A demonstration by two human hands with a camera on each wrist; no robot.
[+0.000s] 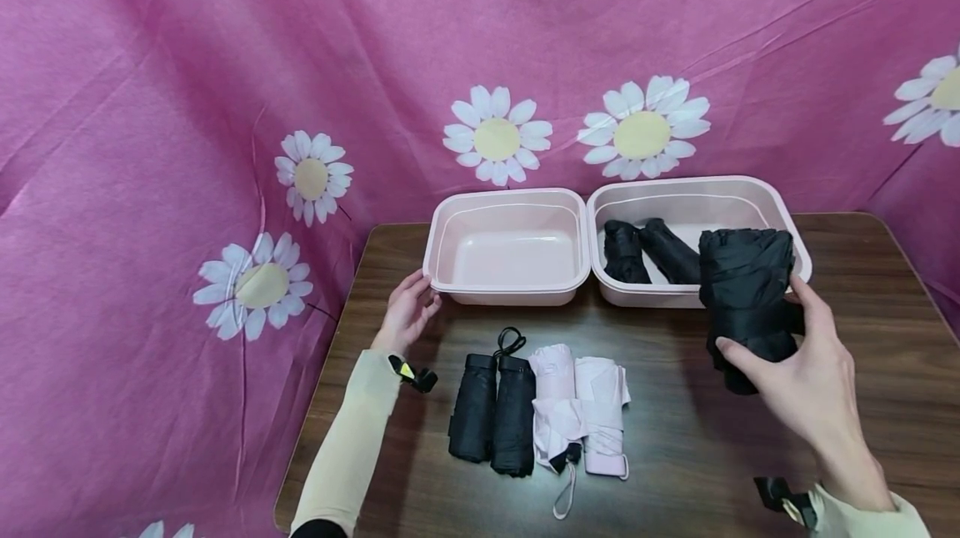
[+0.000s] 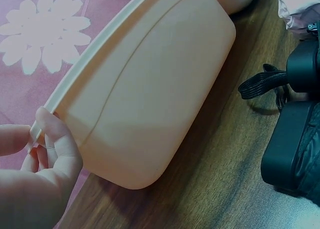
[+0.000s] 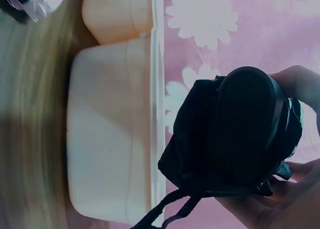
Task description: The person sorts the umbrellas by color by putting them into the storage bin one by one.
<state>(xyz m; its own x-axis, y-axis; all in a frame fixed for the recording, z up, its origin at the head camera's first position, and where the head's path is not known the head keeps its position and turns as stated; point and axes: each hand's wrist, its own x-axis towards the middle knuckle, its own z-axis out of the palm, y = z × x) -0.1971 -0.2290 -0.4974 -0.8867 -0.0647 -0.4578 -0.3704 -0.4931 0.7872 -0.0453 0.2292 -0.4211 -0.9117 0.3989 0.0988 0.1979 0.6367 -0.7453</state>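
Observation:
My right hand [image 1: 813,379] grips a folded black umbrella [image 1: 746,296], raised over the front right corner of the right pale pink tub [image 1: 645,296]. In the right wrist view the flat end of this black umbrella [image 3: 247,134] faces the camera, its strap hanging down. Two more black umbrellas [image 1: 672,253] lie inside that tub. At the front left corner of the left pink tub [image 1: 510,298], my left hand [image 1: 408,311] pinches the rim. The left wrist view shows thumb and fingers [image 2: 62,144] on either side of the rim.
In front of the tubs, two folded black umbrellas [image 1: 513,417] and two pale pink umbrellas [image 1: 602,413] lie in a row on the wooden table [image 1: 660,455]. Pink cloth with daisies [image 1: 390,46] hangs behind. The two tubs stand side by side, rims touching.

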